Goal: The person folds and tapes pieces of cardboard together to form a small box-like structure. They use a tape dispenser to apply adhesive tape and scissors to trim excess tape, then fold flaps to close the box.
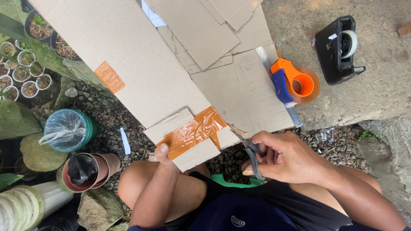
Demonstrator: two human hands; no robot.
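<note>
My left hand (163, 153) grips the near end of a long cardboard sheet (128, 60), thumb pressed on a smaller cardboard piece joined to it with orange-brown tape (195, 130). My right hand (284, 157) holds grey scissors (249, 147) by the handles. Their blades point at the taped edge, at a loose end of tape. Both hands hover above my knees.
More cardboard sheets (239, 85) lie on a concrete slab with a metal ruler (278, 85), an orange tape dispenser (295, 81) and a black desk tape dispenser (340, 49). Pots (87, 171), a bag-covered green bucket (68, 128), seedling cups (21, 75) and stones sit on gravel at left.
</note>
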